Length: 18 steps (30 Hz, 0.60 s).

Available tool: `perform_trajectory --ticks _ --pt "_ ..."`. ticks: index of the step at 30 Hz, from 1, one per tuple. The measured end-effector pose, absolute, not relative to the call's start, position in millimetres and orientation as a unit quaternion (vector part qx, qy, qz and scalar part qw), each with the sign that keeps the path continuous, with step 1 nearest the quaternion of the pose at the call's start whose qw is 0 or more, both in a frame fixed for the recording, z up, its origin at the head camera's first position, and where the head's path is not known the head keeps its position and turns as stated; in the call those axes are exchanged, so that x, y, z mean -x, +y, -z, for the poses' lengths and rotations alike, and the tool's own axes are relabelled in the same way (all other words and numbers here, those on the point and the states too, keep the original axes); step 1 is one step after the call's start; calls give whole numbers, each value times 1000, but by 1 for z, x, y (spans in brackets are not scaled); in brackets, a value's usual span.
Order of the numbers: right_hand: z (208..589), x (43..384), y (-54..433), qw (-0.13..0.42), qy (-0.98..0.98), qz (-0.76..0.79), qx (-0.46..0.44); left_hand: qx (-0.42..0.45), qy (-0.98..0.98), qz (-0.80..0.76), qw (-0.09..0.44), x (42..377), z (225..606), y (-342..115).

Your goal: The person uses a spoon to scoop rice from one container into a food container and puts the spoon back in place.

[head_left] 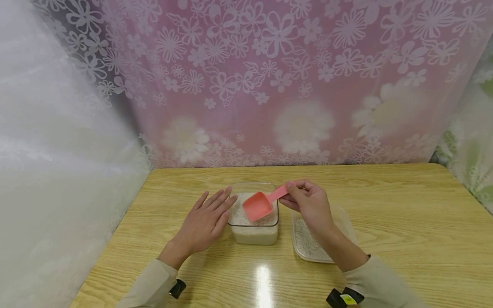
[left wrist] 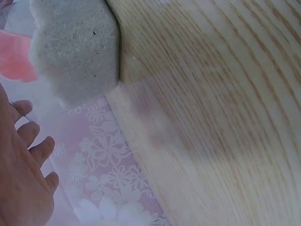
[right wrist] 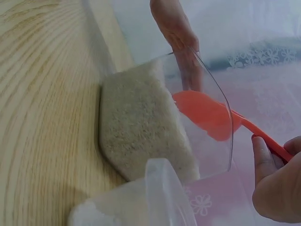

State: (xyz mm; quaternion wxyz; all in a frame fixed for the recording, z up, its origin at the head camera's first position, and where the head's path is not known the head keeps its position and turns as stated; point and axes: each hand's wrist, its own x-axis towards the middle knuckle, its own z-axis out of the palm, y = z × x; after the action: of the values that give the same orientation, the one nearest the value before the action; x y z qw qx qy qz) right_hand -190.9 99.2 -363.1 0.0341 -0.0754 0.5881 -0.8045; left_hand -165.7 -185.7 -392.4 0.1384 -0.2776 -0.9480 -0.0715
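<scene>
A pink scoop (head_left: 257, 206) is pinched at its handle by my right hand (head_left: 313, 207). Its bowl is inside the clear square container (head_left: 255, 236), at the surface of pale rice-like grains (right wrist: 141, 122). No grains show in the bowl in the head view. My left hand (head_left: 204, 222) has its fingers straight and spread, the fingertips at the container's left rim. In the left wrist view, that hand (left wrist: 23, 165) appears at the left edge, beside the grain-filled container.
Under my right forearm stands a second, translucent container (head_left: 308, 244) with speckled grains, partly hidden by the arm. Both containers are on a wood-grain table (head_left: 404, 222). A pink floral curtain (head_left: 246, 85) hangs behind the table, with pale sheeting (head_left: 57, 171) at the left.
</scene>
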Motion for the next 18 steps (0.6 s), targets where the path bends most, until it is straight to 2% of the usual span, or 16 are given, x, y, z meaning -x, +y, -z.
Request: perform_trajectory --ticks 18 --pt "366 183 75 85 619 778 66 276 -950 66 131 166 392 -186"
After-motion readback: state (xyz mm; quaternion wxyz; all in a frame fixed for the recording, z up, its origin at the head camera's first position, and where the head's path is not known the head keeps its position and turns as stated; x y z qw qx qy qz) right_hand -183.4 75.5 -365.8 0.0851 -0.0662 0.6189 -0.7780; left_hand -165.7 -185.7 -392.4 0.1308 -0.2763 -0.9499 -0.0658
